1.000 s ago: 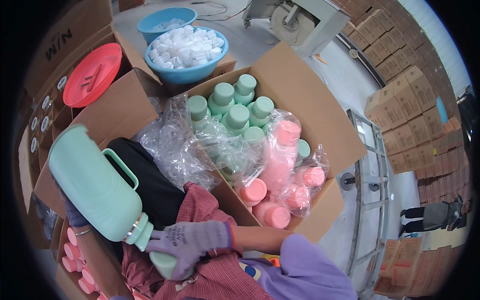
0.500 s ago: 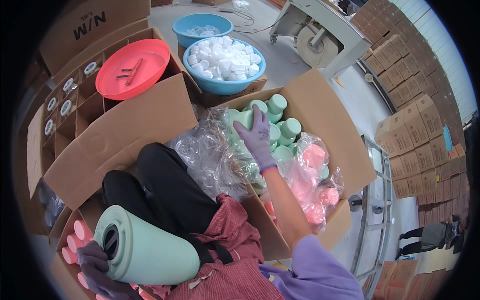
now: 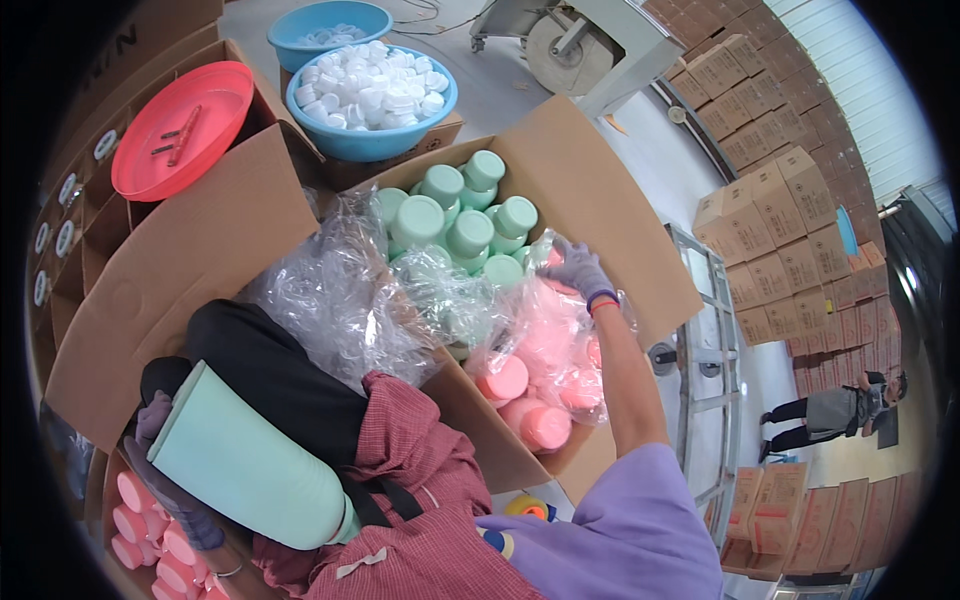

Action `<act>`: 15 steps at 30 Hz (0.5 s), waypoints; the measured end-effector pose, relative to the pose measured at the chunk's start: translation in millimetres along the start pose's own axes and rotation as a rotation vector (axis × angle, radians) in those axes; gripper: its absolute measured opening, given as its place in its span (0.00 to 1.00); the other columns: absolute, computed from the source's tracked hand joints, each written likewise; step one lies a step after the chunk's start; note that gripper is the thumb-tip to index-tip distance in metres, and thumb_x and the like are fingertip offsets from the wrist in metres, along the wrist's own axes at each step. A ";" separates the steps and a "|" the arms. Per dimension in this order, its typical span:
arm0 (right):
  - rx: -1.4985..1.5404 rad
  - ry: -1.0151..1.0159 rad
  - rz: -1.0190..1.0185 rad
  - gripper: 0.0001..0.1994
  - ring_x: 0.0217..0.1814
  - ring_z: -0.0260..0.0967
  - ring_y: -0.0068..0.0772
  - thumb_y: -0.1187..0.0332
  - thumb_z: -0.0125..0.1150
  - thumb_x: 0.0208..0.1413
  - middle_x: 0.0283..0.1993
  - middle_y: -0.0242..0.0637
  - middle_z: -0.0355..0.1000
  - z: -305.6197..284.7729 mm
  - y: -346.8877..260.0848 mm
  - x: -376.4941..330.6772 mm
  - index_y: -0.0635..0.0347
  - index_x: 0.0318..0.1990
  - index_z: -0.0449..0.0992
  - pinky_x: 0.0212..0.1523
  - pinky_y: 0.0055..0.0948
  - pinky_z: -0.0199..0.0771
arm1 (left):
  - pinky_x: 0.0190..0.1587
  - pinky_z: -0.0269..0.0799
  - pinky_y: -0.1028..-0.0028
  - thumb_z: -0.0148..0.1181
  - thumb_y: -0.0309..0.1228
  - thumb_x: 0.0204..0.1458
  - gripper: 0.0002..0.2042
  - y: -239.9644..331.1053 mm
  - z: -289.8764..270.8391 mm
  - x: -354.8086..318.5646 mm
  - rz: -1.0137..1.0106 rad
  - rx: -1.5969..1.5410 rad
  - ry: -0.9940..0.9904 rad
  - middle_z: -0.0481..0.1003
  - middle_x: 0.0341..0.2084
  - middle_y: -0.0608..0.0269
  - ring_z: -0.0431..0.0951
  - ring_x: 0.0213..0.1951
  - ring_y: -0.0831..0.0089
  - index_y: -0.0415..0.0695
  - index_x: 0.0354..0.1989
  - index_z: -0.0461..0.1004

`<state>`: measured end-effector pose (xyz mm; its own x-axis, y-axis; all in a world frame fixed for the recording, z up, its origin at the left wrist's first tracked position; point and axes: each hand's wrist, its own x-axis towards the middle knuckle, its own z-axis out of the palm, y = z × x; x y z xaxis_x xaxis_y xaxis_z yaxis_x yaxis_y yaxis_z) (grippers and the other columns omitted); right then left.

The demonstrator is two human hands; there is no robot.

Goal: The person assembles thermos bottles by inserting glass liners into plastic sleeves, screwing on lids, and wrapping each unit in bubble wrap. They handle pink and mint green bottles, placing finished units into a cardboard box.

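My left hand [image 3: 152, 418], in a dark glove, is closed around the wide end of a large, tapered pale-green flask [image 3: 245, 460]. The flask lies tilted across my lap, its narrower end toward my body. My right hand [image 3: 578, 268], in a light purple glove, reaches into an open carton [image 3: 610, 225]. Its fingers are curled on a pink bottle in a clear plastic bag [image 3: 545, 320]; the fingertips are partly hidden. Beside the bag stand several green bottles [image 3: 470, 232] with rounded tops. Crumpled clear plastic [image 3: 320, 290] hangs over the carton's near side.
A red basin [image 3: 205, 110] holding small pen-like tools rests on a divided carton [image 3: 200, 230] at the left. Behind are blue basins with white caps [image 3: 372, 150] and clear rings [image 3: 300, 55]. Pink bottles [image 3: 140, 525] fill a lower-left box. A metal cart frame [image 3: 712, 380] stands at right.
My right hand has moved from the green bottles to the bagged pink ones. The flask in my left hand has turned, so its dark opening no longer shows. The whole view has shifted.
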<state>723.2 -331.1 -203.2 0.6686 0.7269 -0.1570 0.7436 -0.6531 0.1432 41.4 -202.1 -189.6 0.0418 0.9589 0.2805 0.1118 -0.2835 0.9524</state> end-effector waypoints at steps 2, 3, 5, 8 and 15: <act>0.149 -0.015 0.040 0.40 0.61 0.67 0.60 0.41 0.70 0.42 0.60 0.49 0.67 0.0 10.6 -5.9 0.50 0.61 0.66 0.62 0.55 0.65 | 0.66 0.62 0.58 0.35 0.38 0.68 0.22 5.9 2.7 -2.1 -0.027 0.047 0.014 0.76 0.46 0.50 0.74 0.55 0.59 0.33 0.41 0.74; 0.223 -0.018 0.057 0.41 0.61 0.67 0.61 0.42 0.71 0.41 0.60 0.51 0.66 -2.8 14.7 -10.3 0.51 0.62 0.65 0.63 0.55 0.65 | 0.67 0.62 0.58 0.38 0.37 0.67 0.20 6.0 1.3 -1.9 -0.020 0.082 -0.004 0.76 0.45 0.50 0.74 0.55 0.59 0.33 0.42 0.74; 0.340 -0.010 0.052 0.40 0.58 0.70 0.62 0.45 0.72 0.42 0.60 0.55 0.65 1.1 37.7 -23.7 0.51 0.62 0.65 0.62 0.53 0.66 | 0.67 0.62 0.58 0.43 0.33 0.65 0.15 5.1 -0.5 -4.8 0.011 0.152 0.002 0.76 0.45 0.52 0.74 0.55 0.60 0.34 0.42 0.74; 0.372 0.087 0.072 0.41 0.59 0.68 0.62 0.51 0.73 0.43 0.59 0.62 0.64 11.9 49.1 -43.9 0.54 0.64 0.62 0.64 0.51 0.65 | 0.66 0.63 0.61 0.46 0.30 0.64 0.12 -1.5 1.0 -6.3 0.073 0.200 0.066 0.76 0.45 0.55 0.75 0.53 0.62 0.34 0.46 0.72; 0.569 0.507 0.280 0.40 0.66 0.56 0.61 0.59 0.70 0.50 0.63 0.61 0.58 70.5 -6.1 -139.2 0.74 0.64 0.57 0.68 0.45 0.58 | 0.64 0.64 0.65 0.33 0.36 0.71 0.20 -10.6 -11.6 -8.0 0.076 0.225 -0.004 0.77 0.48 0.55 0.75 0.52 0.65 0.34 0.51 0.72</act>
<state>625.7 -443.3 -251.2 0.8497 0.4390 0.2919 0.5266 -0.7342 -0.4285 28.3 -206.7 -200.5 0.0621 0.9347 0.3499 0.3264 -0.3503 0.8779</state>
